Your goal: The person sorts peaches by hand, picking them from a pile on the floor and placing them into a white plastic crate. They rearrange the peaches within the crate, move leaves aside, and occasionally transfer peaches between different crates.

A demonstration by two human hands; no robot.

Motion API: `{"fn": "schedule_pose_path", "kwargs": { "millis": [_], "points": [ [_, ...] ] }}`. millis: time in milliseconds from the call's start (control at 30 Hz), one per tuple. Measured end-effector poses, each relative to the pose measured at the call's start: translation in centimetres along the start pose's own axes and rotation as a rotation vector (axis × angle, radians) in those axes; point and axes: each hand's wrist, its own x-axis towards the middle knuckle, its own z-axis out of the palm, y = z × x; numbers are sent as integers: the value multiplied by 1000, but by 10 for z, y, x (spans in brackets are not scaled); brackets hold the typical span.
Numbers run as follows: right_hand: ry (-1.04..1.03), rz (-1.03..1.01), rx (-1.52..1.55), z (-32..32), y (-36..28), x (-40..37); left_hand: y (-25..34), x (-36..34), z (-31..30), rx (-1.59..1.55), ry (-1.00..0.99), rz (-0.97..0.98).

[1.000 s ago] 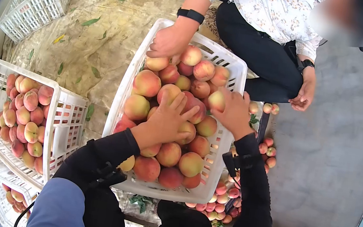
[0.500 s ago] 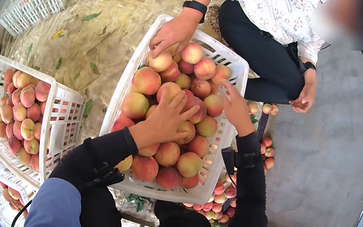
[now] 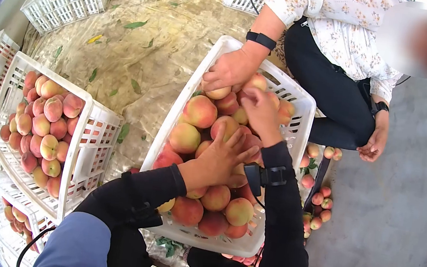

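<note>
A white plastic crate (image 3: 162, 137) full of red and yellow peaches (image 3: 200, 111) stands tilted in front of me. My left hand (image 3: 217, 162) lies over the peaches near its middle, fingers spread. Farther back, my right hand (image 3: 261, 116) has its fingers curled closely against a peach (image 3: 256, 81); the fingertips are partly hidden. Beside it, a co-worker's hand (image 3: 232, 71) reaches over the crate's far left corner and touches another peach (image 3: 218, 91).
On my left stands another white crate (image 3: 78, 152) filled with peaches, with more crates behind and below it. A co-worker in black trousers (image 3: 323, 83) sits at the far right. Loose peaches (image 3: 320, 204) lie on the right. Leaves are scattered over the ground sheet (image 3: 168, 27).
The view has shifted, so the crate appears farther right and lower. My right hand has moved from the crate's right side inward onto the far peaches, its fingers closing. My left hand stays spread.
</note>
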Motion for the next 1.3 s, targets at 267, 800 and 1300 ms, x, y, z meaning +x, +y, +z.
{"fn": "schedule_pose_path", "kwargs": {
  "millis": [267, 800, 1300],
  "points": [
    [87, -305, -437, -44, 57, 2, -1, 2, -4, -31, 28, 48],
    [115, -43, 163, -22, 56, -71, 0, 2, -4, 10, -1, -8],
    [38, -102, -111, -6, 39, -71, -10, 3, -6, -36, 55, 14]
  ]
}}
